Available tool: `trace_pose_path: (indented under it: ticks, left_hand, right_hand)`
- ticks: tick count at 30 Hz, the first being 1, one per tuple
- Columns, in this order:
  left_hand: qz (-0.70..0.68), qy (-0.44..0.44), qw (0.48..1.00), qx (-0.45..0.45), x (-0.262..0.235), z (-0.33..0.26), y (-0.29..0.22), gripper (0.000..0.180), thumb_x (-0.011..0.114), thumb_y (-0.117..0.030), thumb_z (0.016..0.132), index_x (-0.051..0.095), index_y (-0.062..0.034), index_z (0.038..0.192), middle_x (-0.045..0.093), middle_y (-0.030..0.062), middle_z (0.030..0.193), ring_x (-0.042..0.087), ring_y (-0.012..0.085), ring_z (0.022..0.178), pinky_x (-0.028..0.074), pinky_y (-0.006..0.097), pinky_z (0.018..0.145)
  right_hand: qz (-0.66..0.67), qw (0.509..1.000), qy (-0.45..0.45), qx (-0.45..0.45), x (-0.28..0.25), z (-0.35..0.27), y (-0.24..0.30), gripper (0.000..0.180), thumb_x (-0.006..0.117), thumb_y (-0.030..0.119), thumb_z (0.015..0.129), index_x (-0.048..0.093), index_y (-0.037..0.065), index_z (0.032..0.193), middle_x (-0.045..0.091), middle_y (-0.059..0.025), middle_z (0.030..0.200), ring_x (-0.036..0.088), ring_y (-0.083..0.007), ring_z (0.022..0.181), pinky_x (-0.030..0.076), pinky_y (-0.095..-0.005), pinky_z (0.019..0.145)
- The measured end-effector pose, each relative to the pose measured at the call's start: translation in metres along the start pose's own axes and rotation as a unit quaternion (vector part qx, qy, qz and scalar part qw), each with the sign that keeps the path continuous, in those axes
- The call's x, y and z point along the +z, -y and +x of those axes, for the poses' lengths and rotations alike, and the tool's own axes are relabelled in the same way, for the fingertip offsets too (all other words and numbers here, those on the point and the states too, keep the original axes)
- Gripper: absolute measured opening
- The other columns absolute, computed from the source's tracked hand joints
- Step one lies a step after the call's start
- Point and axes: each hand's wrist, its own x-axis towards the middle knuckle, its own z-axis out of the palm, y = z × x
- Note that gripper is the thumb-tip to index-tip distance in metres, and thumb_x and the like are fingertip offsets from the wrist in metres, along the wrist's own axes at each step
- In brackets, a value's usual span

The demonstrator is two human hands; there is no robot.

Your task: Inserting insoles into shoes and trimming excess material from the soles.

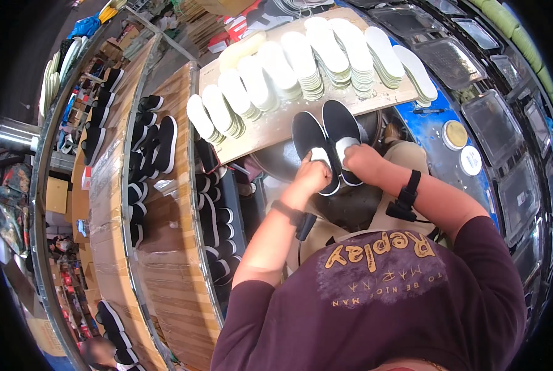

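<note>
Two black slip-on shoes with white sole edges stand side by side in front of me, toes pointing away. My left hand (314,175) is closed at the opening of the left shoe (306,131), its fingers at a white insole (319,154) that shows there. On the right shoe (339,117), my right hand (365,162) is closed too, fingers curled into the opening over another white insole (345,144). The fingertips of both hands are partly hidden inside the shoes. Just beyond the toes lie several stacks of white insoles (299,55) in a row.
The insole stacks rest on a pale wooden board (258,136). At the right, a blue surface (434,139) holds two round lids or tins (455,134) and a dark pen (429,111). To the left, shelves (165,247) carry more black shoes (167,145). Clear plastic trays (493,117) line the far right.
</note>
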Motion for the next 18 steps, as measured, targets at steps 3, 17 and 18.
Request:
trace_pose_path:
  ticks: [3,17,18]
  left_hand:
    - [0.007,-0.005,1.0,0.003,0.004,-0.002,-0.001,0.009,0.064,-0.017,0.071,0.07,-0.0189,0.065,0.069,0.0014,0.075,0.067,0.018,0.082,0.025,0.049,0.115]
    - [-0.033,-0.038,0.995,-0.086,-0.013,-0.006,-0.022,0.017,0.059,-0.019,0.083,0.071,-0.0093,0.09,0.069,0.0174,0.085,0.066,0.0347,0.087,0.049,0.047,0.089]
    - [-0.062,-0.055,0.992,-0.098,-0.024,-0.007,-0.042,0.02,0.059,-0.024,0.084,0.069,-0.0087,0.094,0.069,0.0188,0.087,0.066,0.0366,0.087,0.05,0.047,0.083]
  right_hand:
    - [0.028,0.998,-0.061,0.017,-0.004,-0.001,-0.004,0.008,0.057,0.012,0.074,0.062,0.009,0.08,0.058,-0.0083,0.082,0.06,-0.027,0.082,0.049,-0.0378,0.069]
    - [0.08,0.978,0.191,-0.013,-0.023,0.022,-0.028,0.025,0.055,0.028,0.085,0.069,0.008,0.079,0.068,-0.0144,0.08,0.066,-0.0345,0.08,0.052,-0.0449,0.072]
    - [0.116,0.984,0.126,0.053,-0.025,0.011,-0.029,0.025,0.055,0.028,0.086,0.07,0.008,0.08,0.067,-0.0151,0.08,0.065,-0.0355,0.079,0.051,-0.0457,0.071]
